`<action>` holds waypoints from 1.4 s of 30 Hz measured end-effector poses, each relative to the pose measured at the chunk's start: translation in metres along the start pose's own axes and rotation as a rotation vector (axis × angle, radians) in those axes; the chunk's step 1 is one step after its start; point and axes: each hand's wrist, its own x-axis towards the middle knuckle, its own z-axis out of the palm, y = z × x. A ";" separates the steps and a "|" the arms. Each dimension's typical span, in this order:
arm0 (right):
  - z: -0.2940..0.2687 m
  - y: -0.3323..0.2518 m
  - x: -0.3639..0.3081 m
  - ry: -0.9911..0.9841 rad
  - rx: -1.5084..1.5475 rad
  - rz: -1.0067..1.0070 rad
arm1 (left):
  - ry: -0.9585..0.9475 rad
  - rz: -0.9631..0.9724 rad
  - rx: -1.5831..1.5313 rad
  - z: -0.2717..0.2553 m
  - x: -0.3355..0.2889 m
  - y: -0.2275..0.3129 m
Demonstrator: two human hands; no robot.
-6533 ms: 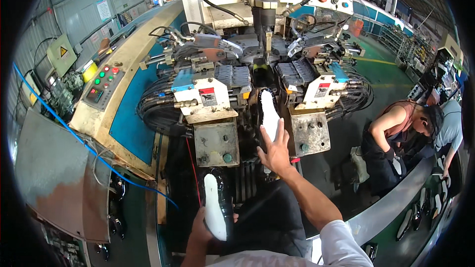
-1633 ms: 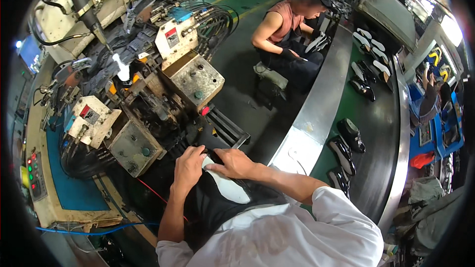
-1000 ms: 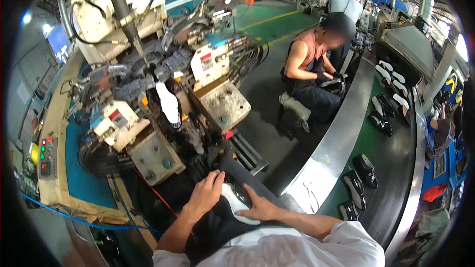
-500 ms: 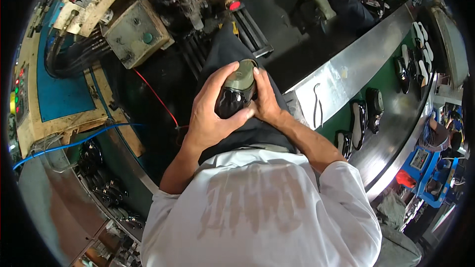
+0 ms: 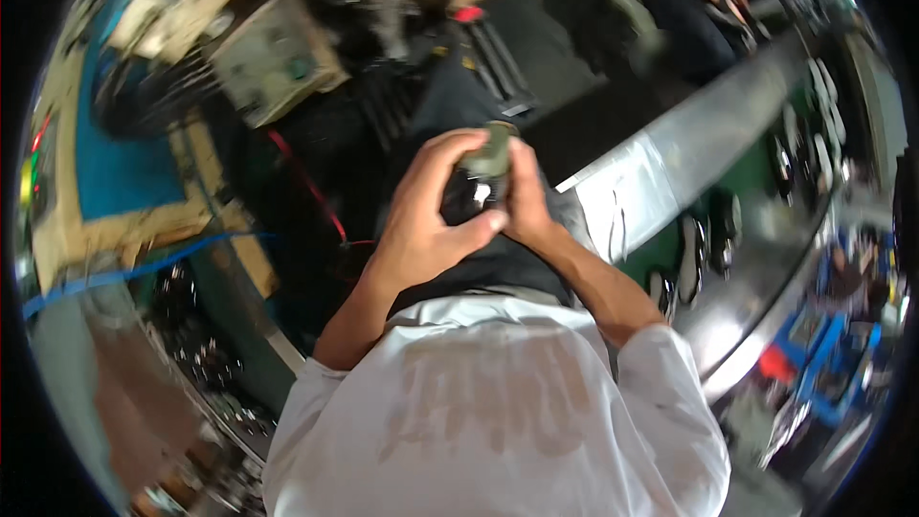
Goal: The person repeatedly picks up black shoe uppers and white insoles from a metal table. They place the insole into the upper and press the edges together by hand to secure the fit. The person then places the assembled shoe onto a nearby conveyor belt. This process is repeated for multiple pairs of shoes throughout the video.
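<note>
Left hand [image 5: 429, 220] and right hand [image 5: 526, 196] grip a glossy shoe [image 5: 484, 175], fingers [image 5: 459, 145] curled round its sides, over dark trousers [image 5: 483, 273].

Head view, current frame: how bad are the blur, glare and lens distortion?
Head view: motion blur smears the metal box, less so the left hand and right hand holding a black shoe; head view: glare on the metal ledge and a highlight on the shoe; head view: fisheye bending, dark corners.
</note>
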 end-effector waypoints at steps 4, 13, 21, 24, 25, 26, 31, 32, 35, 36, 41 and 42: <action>-0.056 -0.064 0.048 -0.228 0.058 0.294 | 0.006 0.185 -0.183 -0.022 0.034 0.004; -0.065 -0.074 0.061 -0.188 0.844 0.721 | 0.173 0.164 -0.168 0.010 0.038 -0.067; -0.041 -0.056 0.142 -0.267 0.827 0.580 | 0.045 -0.229 -0.775 -0.014 0.056 -0.069; -0.038 -0.065 0.144 -0.231 0.883 0.590 | -0.001 -0.267 -0.774 -0.011 0.059 -0.057; -0.040 -0.064 0.142 -0.228 0.920 0.619 | -0.003 -0.234 -0.699 -0.009 0.060 -0.055; -0.041 -0.064 0.140 -0.228 0.957 0.648 | -0.004 -0.198 -0.624 -0.007 0.061 -0.053; -0.032 -0.062 0.126 -0.121 0.812 0.603 | -0.051 0.091 -0.347 -0.006 0.063 -0.063; -0.033 -0.060 0.125 -0.137 0.790 0.604 | -0.052 0.106 -0.311 -0.006 0.063 -0.063; -0.037 -0.058 0.125 -0.166 0.717 0.602 | -0.020 0.098 -0.280 0.000 0.061 -0.066; -0.037 -0.056 0.123 -0.170 0.690 0.595 | 0.000 0.089 -0.279 0.002 0.060 -0.067; -0.044 -0.047 0.126 -0.231 0.667 0.619 | -0.076 -0.143 -0.771 0.001 0.056 -0.071; -0.045 -0.047 0.125 -0.227 0.674 0.609 | -0.115 -0.171 -0.953 0.002 0.055 -0.074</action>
